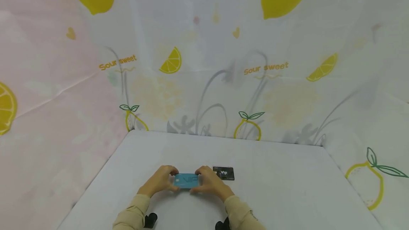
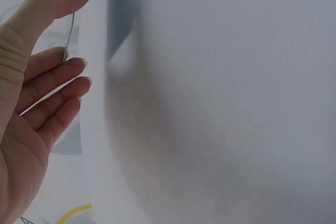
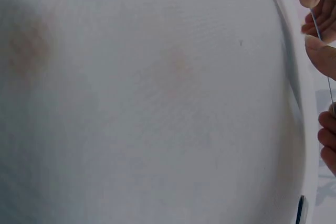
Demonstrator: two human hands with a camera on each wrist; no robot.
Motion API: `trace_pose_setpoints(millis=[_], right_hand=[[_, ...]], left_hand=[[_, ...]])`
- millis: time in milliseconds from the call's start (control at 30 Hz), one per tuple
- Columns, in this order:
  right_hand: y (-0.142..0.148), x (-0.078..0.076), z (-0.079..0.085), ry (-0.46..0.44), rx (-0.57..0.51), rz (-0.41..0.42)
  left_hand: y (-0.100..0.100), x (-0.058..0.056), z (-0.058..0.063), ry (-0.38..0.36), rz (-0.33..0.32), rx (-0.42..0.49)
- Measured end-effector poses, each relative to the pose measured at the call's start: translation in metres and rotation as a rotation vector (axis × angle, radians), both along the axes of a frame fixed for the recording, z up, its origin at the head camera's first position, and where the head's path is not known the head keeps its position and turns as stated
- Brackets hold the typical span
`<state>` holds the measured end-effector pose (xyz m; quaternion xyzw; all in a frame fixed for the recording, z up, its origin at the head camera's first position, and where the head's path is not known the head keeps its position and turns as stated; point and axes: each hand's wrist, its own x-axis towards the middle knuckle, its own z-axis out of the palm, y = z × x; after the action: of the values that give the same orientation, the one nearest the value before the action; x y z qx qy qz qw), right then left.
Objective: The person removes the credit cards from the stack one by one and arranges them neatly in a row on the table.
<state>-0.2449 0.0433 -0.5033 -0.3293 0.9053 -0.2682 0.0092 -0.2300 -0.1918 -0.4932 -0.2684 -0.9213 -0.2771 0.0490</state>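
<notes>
A light-blue card (image 1: 186,180) with "VIP" lettering and a small chip mark is held up by its two short ends. My left hand (image 1: 161,179) pinches the left end between thumb and fingers, while my right hand (image 1: 210,182) pinches the right end the same way. Seen edge-on in the left wrist view, the card (image 2: 70,32) is a thin line between the left thumb and fingers. The right wrist view catches the thin card edge (image 3: 329,86) beside the right thumb (image 3: 320,56). Just right of my right hand, a black "Vip" card (image 1: 225,173) lies flat.
The white table (image 1: 281,184) spreads around the hands, its back edge meeting a lemon-printed cloth backdrop (image 1: 204,91). Cloth walls also border the left and right sides. Dark rounded objects (image 1: 151,220) show beside the sleeves at the bottom.
</notes>
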Motion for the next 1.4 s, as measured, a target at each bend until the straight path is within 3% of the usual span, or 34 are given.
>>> trace_pose_setpoints(millis=[367, 967, 1400], right_hand=[[-0.020, 0.005, -0.007, 0.011, 0.004, 0.015], [-0.046, 0.015, -0.008, 0.059, 0.036, -0.006], [-0.058, 0.016, -0.011, 0.105, 0.082, -0.026]], left_hand=[[-0.017, 0.010, -0.004, -0.045, 0.035, -0.001], [-0.039, 0.016, -0.002, -0.039, 0.070, -0.057], [-0.047, 0.017, -0.003, 0.041, 0.091, -0.095]])
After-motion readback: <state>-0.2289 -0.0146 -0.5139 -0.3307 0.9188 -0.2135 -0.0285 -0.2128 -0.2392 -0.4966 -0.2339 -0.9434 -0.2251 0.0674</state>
